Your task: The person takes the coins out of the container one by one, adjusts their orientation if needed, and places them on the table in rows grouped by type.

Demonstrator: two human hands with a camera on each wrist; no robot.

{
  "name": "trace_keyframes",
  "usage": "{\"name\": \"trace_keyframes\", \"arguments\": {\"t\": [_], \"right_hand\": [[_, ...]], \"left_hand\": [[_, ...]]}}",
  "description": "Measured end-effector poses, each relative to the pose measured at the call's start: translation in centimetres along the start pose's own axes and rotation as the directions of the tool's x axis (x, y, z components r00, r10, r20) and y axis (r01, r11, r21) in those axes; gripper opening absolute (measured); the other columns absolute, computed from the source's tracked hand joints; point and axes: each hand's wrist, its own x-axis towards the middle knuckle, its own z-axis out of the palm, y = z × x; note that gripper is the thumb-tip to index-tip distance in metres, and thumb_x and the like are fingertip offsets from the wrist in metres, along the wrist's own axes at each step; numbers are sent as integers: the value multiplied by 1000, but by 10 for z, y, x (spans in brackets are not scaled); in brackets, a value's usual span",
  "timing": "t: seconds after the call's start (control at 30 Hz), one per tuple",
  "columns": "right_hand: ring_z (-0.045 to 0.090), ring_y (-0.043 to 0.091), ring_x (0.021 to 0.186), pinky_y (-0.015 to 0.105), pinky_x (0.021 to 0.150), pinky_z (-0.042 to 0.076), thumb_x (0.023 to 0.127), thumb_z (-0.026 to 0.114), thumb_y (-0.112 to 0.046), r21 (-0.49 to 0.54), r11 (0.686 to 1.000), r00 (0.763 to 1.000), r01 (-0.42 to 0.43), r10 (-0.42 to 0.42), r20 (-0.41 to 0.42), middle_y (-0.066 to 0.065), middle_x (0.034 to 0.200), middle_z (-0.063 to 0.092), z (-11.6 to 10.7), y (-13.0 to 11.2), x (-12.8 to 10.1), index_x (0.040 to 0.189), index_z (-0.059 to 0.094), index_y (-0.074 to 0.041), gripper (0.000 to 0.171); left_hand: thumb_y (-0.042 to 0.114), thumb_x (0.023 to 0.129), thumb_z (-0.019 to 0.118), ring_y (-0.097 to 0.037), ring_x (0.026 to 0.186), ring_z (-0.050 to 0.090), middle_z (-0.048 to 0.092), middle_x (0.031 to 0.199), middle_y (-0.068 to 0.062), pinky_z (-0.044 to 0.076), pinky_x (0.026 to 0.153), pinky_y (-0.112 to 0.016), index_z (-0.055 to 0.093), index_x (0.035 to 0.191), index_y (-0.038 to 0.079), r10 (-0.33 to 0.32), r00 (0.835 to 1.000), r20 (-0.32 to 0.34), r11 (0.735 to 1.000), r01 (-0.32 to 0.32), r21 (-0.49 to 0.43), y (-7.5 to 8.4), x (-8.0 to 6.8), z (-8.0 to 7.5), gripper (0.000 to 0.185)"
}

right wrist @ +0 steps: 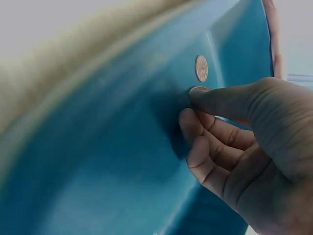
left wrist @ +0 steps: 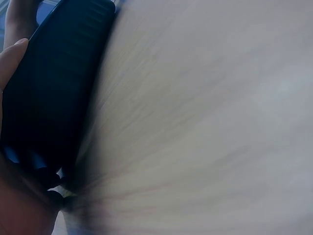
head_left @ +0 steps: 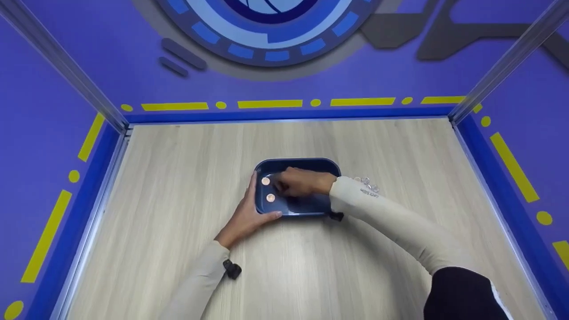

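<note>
- a dark blue tray, rounded at the corners, sits near the middle of the pale wood-grain table; its long axis runs left to right across the head view.
- the right hand reaches in over the tray's right end, fingers pointing left along that long axis. in the right wrist view the index fingertip presses the tray floor while the other fingers curl loosely; whether it pins anything beneath it cannot be told, so i cannot say if this hand holds something.
- two copper coins lie on the tray floor at its left end: one coin just beyond the right fingertips, the other coin just nearer the person and a little apart from it. only one coin shows in the right wrist view, just past the index fingertip.
- both coins lie to the left of the right hand, straight ahead of its fingers; that hand is the one inside the tray.
- the left hand holds the tray's left end from outside, fingers up the left wall and thumb on the near rim, steadying it. it is close to the coins but kept from them by the wall.
- count: one tray, two coins, two hands. a few small clear things lie on the table just right of the tray, too small to name.
</note>
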Motion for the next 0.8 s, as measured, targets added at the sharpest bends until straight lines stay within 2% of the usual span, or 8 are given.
{"name": "trace_keyframes", "arguments": {"t": [0.17, 0.4, 0.67, 0.8], "right_hand": [[62, 11, 75, 27, 67, 50, 104, 72, -4, 2, 1000, 999, -17, 17, -49, 0, 90, 69, -3, 4, -15, 106, 69, -7, 5], [66, 14, 81, 35, 75, 57, 102, 77, -6, 23, 1000, 991, -10, 13, -133, 3, 92, 73, -15, 6, -40, 106, 71, -5, 7], [67, 16, 84, 39, 77, 58, 100, 78, -4, 47, 998, 980, -34, 43, -193, 4, 94, 74, -25, 7, -65, 106, 70, -7, 10], [70, 17, 86, 41, 79, 59, 99, 77, 0, 62, 998, 976, -27, 40, -213, 5, 95, 76, -26, 8, -76, 106, 70, -6, 12]], "left_hand": [[52, 82, 96, -36, 158, 36, 17, 182, -16, 30, 127, -57, -6, 178, 33, -8, 1000, -2, 1000, 8, 3, -2, 1, 0, 141], [45, 84, 97, -35, 159, 34, 16, 182, -15, 28, 129, -57, -6, 177, 39, -10, 1000, 1, 1000, 10, -6, -1, 1, 2, 139], [50, 82, 97, -34, 158, 35, 17, 183, -13, 28, 129, -55, -5, 178, 37, -13, 1000, 2, 1000, 13, -11, 0, 2, 2, 141], [45, 82, 97, -35, 160, 33, 15, 183, -14, 26, 130, -56, -4, 179, 32, -9, 1000, -5, 1000, 9, -10, 1, 2, 2, 141]]}}
